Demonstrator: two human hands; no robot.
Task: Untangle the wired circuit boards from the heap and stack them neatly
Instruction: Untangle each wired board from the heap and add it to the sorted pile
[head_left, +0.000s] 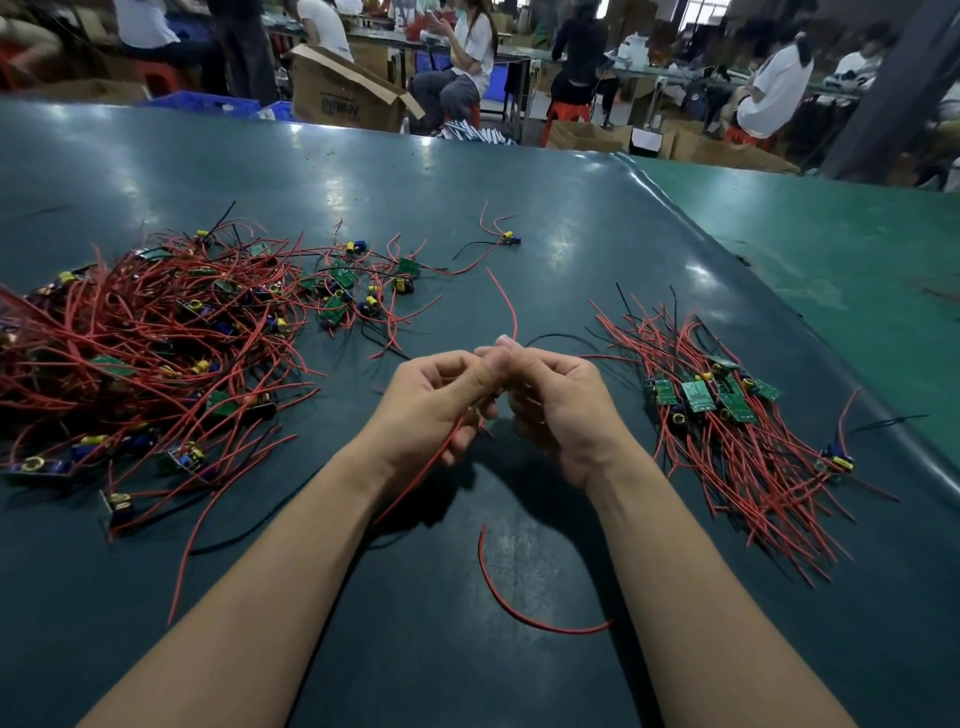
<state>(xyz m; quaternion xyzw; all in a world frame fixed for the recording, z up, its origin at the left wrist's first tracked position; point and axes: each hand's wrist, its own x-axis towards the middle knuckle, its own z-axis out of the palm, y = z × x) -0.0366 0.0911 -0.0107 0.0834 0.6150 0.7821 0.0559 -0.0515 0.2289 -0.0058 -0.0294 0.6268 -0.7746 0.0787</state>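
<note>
Forearms filled the near edge of the frame, and both reached in over the dark green table (519, 182), meeting at the middle. Off to the left sprawled the heap (140, 343), a knot of red wires and small boards, well apart from the hands. Next came the left hand (436, 405), fingers curled around a red wire (441, 462) that trailed down and back toward its wrist. Right beside it, fingertips touching, the right hand (556, 410) was curled too, pinching what looked like the same piece up top, where a red lead and a black lead sprang out away from the camera. Whatever board sat between the two palms was hidden, so I could not tell its lie. A loose red wire (519, 608) curved on the table between the forearms. Further right lay the stack (727, 415), boards together, wires combed toward the camera. That pile sat nearer the right hand, so the set-down looked like a rightward carry, wires lined up with the rest.
</note>
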